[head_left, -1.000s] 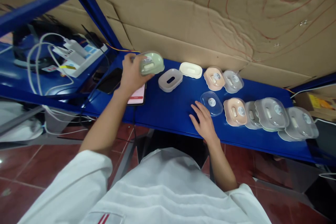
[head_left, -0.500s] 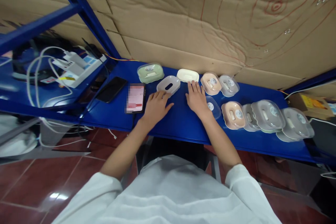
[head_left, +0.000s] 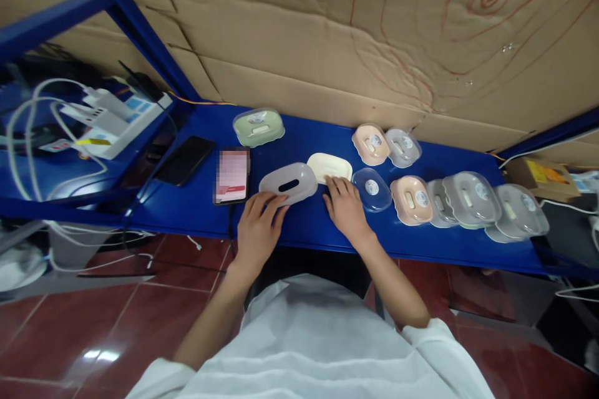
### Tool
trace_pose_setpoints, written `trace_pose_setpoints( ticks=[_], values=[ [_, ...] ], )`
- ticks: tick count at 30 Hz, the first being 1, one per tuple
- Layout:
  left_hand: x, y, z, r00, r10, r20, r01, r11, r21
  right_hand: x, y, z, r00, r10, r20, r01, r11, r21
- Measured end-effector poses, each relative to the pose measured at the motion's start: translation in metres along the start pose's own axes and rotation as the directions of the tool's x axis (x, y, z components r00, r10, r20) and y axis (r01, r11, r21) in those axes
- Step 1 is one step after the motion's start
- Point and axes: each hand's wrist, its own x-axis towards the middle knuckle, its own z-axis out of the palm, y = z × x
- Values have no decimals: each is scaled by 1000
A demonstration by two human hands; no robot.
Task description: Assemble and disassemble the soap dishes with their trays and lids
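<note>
My left hand (head_left: pixel 259 224) has its thumb and fingers closed on the near edge of a translucent white soap dish tray (head_left: pixel 299 179), oval with a slot in the middle. The tray looks slightly tilted. My right hand (head_left: pixel 347 209) rests its fingertips on the near edge of a cream oval soap dish (head_left: pixel 331 166), the thumb held apart from it. These two pieces lie side by side, almost touching. Just right of my right hand is a clear lid (head_left: pixel 374 190) with a round sticker.
A lidded green soap box (head_left: pixel 259 128) stands at the back left. Peach (head_left: pixel 412 201) and grey (head_left: pixel 472 199) boxes are grouped rightward. Two phones, one lit (head_left: pixel 233 174) and one dark (head_left: pixel 185 160), lie left, near a power strip (head_left: pixel 124 128) with cables. Cardboard (head_left: pixel 281 31) walls the back.
Both hands have drawn closer to my body. The cream dish has slid toward me from the back, and the translucent tray has come nearer and left, now in my left hand's grip.
</note>
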Motion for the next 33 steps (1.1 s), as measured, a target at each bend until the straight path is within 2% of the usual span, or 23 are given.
trace_pose_setpoints(
  ticks=[2, 4, 6, 8, 9, 11, 14, 17, 21, 23, 25, 27, 30, 33],
  values=[
    [9, 4, 3, 999, -5, -41, 4, 999, -38, -13, -2, 3, 999, -16, -43, 19, 998, 64],
    [23, 8, 11, 1000, 27, -14, -28, 998, -61, -22, -3, 4, 994, -16, -112, 33, 988, 148],
    [37, 10, 21, 991, 104, 86, -97, 992, -84, -29, -1, 3, 973, 57, -223, -4, 973, 229],
    [45, 11, 31, 962, 181, 207, -163, 981, -103, -33, 5, -1, 941, 128, -313, -43, 964, 262],
    [47, 11, 35, 944, 210, 256, -189, 976, -106, -34, 9, -3, 938, 123, -323, -40, 967, 250],
    [44, 12, 41, 921, 239, 308, -220, 971, -95, -35, 17, -6, 964, 33, -265, 20, 981, 194],
    [34, 15, 46, 920, 247, 306, -236, 969, -74, -34, 26, -7, 983, -69, -169, 95, 984, 151],
    [26, 17, 47, 929, 250, 272, -234, 968, -91, -35, 28, -5, 979, -73, -192, 105, 980, 166],
    [16, 12, 39, 942, 213, 258, -174, 971, -167, -46, 33, -8, 978, -86, -189, 115, 982, 151],
    [9, 9, 30, 950, 175, 257, -124, 971, -204, -53, 38, -9, 974, 17, -225, 7, 994, 105],
    [1, 5, 21, 957, 126, 263, -59, 967, -247, -58, 43, -7, 949, 149, -277, -138, 989, 59],
    [-5, 3, 13, 954, 74, 291, 16, 955, -295, -58, 46, -5, 928, 222, -300, -224, 974, 30],
    [-7, 3, 10, 936, 9, 353, 120, 932, -343, -53, 46, -7, 927, 239, -288, -244, 970, 19],
    [-2, 7, 16, 926, -24, 377, 184, 901, -394, -47, 40, -17, 944, 203, -260, -184, 978, 98]
  ],
)
